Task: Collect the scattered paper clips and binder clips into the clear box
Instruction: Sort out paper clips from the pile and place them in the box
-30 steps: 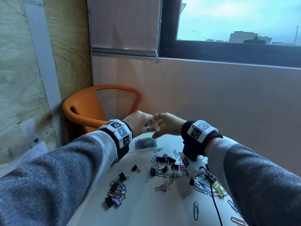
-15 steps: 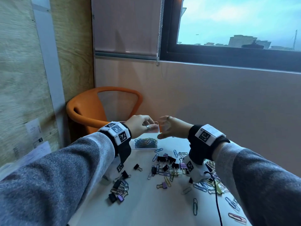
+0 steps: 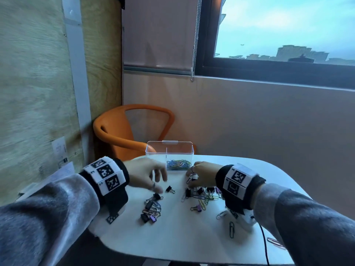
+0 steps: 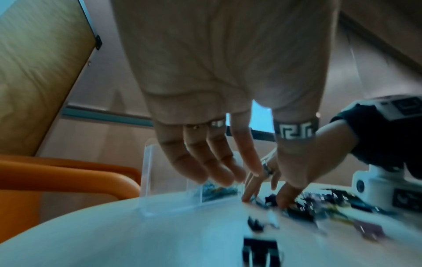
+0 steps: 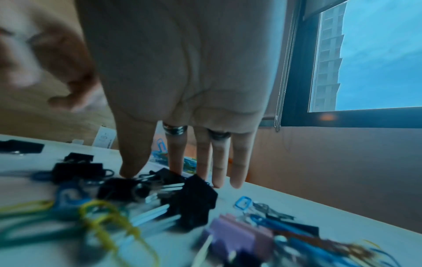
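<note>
We see the clear box (image 3: 169, 150) standing open at the far side of the white table (image 3: 172, 237), with a divider down its middle; a heap of coloured paper clips (image 3: 178, 163) lies in its right compartment, while the left one shows nothing we can make out. In front of the box, loose clips are scattered over the tabletop: a small black binder clip (image 3: 169, 189) lies alone near the centre, a cluster of black and purple binder clips (image 3: 150, 209) sits toward the left, and a mixed tangle of clips (image 3: 203, 194) spreads toward the right, with a single grey paper clip (image 3: 231, 229) nearer to us and a pink one (image 3: 274, 241) at the right edge. Our left hand (image 3: 146, 174) hovers above the table just before the box, its fingers (image 4: 205, 162) loosely spread and pointing downward, holding nothing; it is blurred in the head view. Our right hand (image 3: 201, 175) reaches down into the right-hand tangle, fingers extended, with the thumb (image 5: 134, 159) and index fingertip coming down on a black binder clip (image 5: 128, 187); we cannot tell whether they pinch it or only touch it. Both wrists wear black bands with printed markers. Behind the table stands an orange chair (image 3: 123, 131), and a window (image 3: 284, 29) shows sky and buildings.
</note>
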Motion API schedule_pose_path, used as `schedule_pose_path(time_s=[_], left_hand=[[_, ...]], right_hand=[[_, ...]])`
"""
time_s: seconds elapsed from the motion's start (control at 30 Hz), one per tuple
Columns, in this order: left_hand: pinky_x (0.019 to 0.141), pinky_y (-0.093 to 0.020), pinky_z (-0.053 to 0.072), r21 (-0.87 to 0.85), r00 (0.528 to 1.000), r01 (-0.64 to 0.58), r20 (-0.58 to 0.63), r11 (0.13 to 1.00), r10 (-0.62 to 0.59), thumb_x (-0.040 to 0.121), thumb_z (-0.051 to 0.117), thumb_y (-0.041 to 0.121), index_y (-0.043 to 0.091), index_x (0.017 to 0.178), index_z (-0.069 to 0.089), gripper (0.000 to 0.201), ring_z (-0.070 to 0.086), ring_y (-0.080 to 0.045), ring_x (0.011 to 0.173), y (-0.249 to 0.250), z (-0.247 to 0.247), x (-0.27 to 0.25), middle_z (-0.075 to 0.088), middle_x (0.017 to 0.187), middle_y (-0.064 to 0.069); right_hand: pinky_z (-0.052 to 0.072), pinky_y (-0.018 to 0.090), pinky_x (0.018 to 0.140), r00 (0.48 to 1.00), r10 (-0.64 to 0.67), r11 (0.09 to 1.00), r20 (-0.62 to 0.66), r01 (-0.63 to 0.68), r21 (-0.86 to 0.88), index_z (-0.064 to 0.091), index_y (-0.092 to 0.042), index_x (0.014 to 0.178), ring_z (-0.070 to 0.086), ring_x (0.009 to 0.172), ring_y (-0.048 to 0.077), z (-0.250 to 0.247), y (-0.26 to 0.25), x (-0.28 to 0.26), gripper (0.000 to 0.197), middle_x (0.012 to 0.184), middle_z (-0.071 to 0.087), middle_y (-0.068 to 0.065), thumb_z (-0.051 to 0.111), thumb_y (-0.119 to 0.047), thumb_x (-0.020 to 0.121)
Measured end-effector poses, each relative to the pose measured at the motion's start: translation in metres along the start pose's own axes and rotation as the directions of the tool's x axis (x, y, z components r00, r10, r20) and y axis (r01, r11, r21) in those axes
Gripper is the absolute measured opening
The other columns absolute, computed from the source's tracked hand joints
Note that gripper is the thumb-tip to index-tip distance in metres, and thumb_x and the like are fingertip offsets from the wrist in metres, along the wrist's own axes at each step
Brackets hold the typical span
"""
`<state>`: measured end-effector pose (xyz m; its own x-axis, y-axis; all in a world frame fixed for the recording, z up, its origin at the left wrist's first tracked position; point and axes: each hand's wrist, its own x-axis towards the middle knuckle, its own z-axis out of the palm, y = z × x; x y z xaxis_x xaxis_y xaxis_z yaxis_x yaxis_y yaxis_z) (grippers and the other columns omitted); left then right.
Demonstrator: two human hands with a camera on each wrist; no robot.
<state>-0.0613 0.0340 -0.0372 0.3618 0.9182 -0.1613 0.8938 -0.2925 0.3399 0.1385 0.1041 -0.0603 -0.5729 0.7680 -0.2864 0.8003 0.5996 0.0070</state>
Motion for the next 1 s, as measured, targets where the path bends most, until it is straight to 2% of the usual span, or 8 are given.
schedule_pose_path(time_s=[0.17,0.33,0.5,0.6,0.67,0.77,0.9,1.0], left_hand=[[0.076,-0.020,0.045,0.094,0.992,0.013,0.125,0.996,-0.025,0.078,0.072,0.033,0.028,0.110,0.064,0.034,0.055,-0.011,0.090,-0.008,0.021,-0.002,0.054,0.100,0.012],[0.066,-0.012,0.040,0.024,0.989,0.122,0.076,0.992,-0.123,0.083,0.068,0.026,0.017,0.101,0.068,0.020,0.054,-0.008,0.078,-0.015,0.026,0.006,0.062,0.086,0.008],[0.061,-0.014,0.040,-0.050,0.977,0.215,0.004,0.975,-0.215,0.082,0.067,0.026,0.026,0.086,0.062,0.007,0.051,-0.004,0.070,-0.022,0.023,0.006,0.058,0.082,0.009],[0.071,-0.018,0.038,-0.010,0.979,0.200,-0.041,0.980,-0.200,0.088,0.058,0.030,0.024,0.105,0.064,0.019,0.049,-0.006,0.083,-0.021,0.021,0.004,0.055,0.099,0.006],[0.079,-0.019,0.036,0.006,0.986,0.159,-0.044,0.987,-0.158,0.089,0.057,0.031,0.025,0.113,0.062,0.025,0.048,-0.007,0.091,-0.018,0.021,0.004,0.051,0.104,0.009],[0.075,-0.017,0.039,0.023,0.994,0.111,0.014,0.994,-0.111,0.082,0.069,0.026,0.022,0.115,0.063,0.033,0.051,-0.007,0.090,-0.014,0.022,0.007,0.063,0.111,0.006],[0.066,-0.011,0.041,0.074,0.995,0.070,0.072,0.995,-0.075,0.075,0.076,0.021,0.019,0.109,0.068,0.035,0.056,-0.005,0.083,-0.012,0.019,0.012,0.072,0.105,0.004],[0.064,-0.008,0.039,0.111,0.992,0.061,0.103,0.992,-0.072,0.076,0.075,0.021,0.017,0.106,0.069,0.031,0.055,-0.002,0.074,-0.012,0.018,0.012,0.073,0.103,0.001]], right_hand=[[0.046,0.031,0.088,0.998,-0.004,0.998,-0.058,0.008,0.067,0.062,-0.013,0.116,0.057,0.107,0.025,0.002,-0.004,-0.005,0.034,0.119,0.063,0.008,0.062,-0.031,0.087],[0.049,0.029,0.079,0.999,0.028,0.985,-0.043,-0.020,0.173,0.068,-0.013,0.103,0.063,0.090,0.021,-0.002,-0.004,-0.007,0.027,0.109,0.069,0.006,0.069,-0.030,0.082],[0.047,0.021,0.060,0.997,0.071,0.982,0.014,-0.072,0.177,0.066,-0.019,0.091,0.059,0.073,0.014,-0.008,-0.007,0.000,0.010,0.105,0.072,0.008,0.068,-0.021,0.082],[0.040,0.017,0.050,0.996,0.074,0.987,0.040,-0.079,0.138,0.061,-0.020,0.091,0.049,0.056,0.005,-0.010,-0.012,0.003,0.007,0.104,0.071,0.005,0.061,-0.017,0.084],[0.034,0.017,0.047,0.996,0.076,0.992,0.034,-0.079,0.098,0.063,-0.016,0.099,0.045,0.055,0.005,-0.010,-0.014,0.004,0.014,0.087,0.068,-0.001,0.059,-0.022,0.087],[0.031,0.018,0.048,0.996,0.085,0.993,0.021,-0.086,0.076,0.064,-0.013,0.103,0.047,0.060,0.009,-0.008,-0.017,0.006,0.024,0.066,0.052,-0.006,0.064,-0.029,0.085],[0.036,0.016,0.053,0.998,0.070,0.991,0.003,-0.069,0.114,0.067,-0.009,0.100,0.053,0.079,0.015,-0.008,-0.011,0.009,0.021,0.103,0.070,0.008,0.068,-0.022,0.082],[0.040,0.018,0.057,0.998,0.063,0.991,-0.008,-0.062,0.122,0.069,-0.011,0.097,0.054,0.082,0.014,-0.008,-0.006,0.006,0.017,0.108,0.070,0.011,0.069,-0.016,0.081]])
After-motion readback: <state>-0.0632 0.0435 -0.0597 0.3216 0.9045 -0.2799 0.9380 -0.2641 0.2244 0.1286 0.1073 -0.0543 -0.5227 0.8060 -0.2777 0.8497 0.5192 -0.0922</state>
